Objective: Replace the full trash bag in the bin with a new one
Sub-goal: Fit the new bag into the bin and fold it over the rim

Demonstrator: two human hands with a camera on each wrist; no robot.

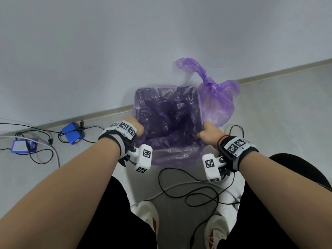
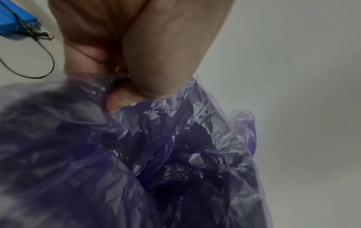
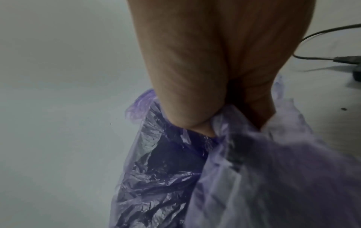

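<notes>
New purple liner (image 1: 167, 112) spread inside the square bin (image 1: 198, 105) at centre of the head view, mouth facing straight up, long axis running down into the bin. Film folded over the rim on the 6 o'clock side. Left hand (image 1: 133, 125) at the liner's 8 o'clock corner, fingers (image 2: 117, 103) curled tight round bunched film. Right hand (image 1: 209, 131) at the 4 o'clock corner, pinching the edge the same way. Tied full bag (image 1: 215, 103) standing on the floor at 2 o'clock, touching the bin, knot up. Blue boxes (image 1: 72, 134) and cables (image 1: 188, 186) well out at 9 and 6 o'clock. Risk from here, probably: pulling too hard tears the thin film, or uneven tension slips the far edge back into the bin.
</notes>
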